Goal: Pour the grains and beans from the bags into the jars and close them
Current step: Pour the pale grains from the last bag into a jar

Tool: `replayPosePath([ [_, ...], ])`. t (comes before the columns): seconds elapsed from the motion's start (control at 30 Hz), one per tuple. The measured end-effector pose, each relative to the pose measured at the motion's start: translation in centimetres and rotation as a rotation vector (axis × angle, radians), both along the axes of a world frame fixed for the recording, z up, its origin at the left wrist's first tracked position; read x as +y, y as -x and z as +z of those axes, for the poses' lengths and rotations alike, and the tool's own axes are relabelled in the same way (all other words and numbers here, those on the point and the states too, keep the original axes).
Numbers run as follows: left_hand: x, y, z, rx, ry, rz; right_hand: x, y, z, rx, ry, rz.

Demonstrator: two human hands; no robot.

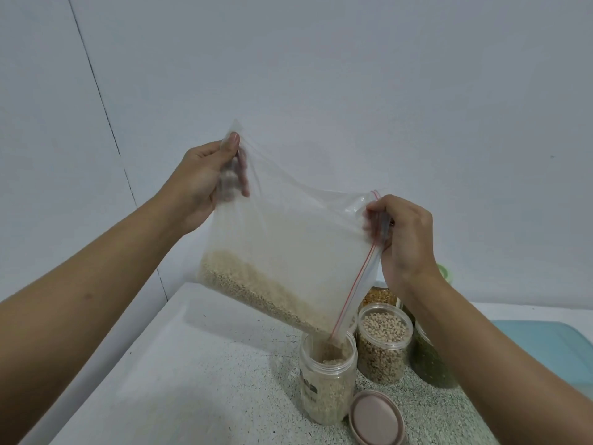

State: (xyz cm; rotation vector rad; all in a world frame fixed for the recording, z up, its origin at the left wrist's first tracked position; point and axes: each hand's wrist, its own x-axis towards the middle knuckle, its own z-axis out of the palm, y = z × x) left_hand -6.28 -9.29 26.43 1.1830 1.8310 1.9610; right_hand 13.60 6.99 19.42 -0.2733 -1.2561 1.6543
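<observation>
The clear zip bag (288, 239) hangs tilted above the speckled surface (208, 380), its lowest corner dipping into the mouth of the open jar (327, 380), where pale grains (250, 284) slide down along the lower edge. The left hand (205, 178) has its grip clenched on the raised closed corner of the bag; the right hand (401, 239) pinches the red zip strip near the mouth. The bag is soft, thin film, likely slippery, and light now that it is only part full. The loose grains probably shift their weight with every tilt, so a hold at the two upper corners looks right, with the zip edge pulled taut to form a spout. The jar mouth is narrow and spilling seems the main risk. A pink lid (377, 419) lies just beside the jar. A bean jar (383, 345) and a green-filled jar (431, 364) crowd the right side. Open room lies to the left.
</observation>
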Motion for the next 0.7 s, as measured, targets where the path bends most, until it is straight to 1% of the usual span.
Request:
replayPosePath([
  [0.33, 0.24, 0.41, 0.10, 0.004, 0.001, 0.011, -0.04, 0.43, 0.09, 0.002, 0.010, -0.005],
  [0.7, 0.05, 0.69, 0.93, 0.052, 0.001, -0.008, -0.39, 0.58, 0.38, 0.002, 0.021, 0.018],
])
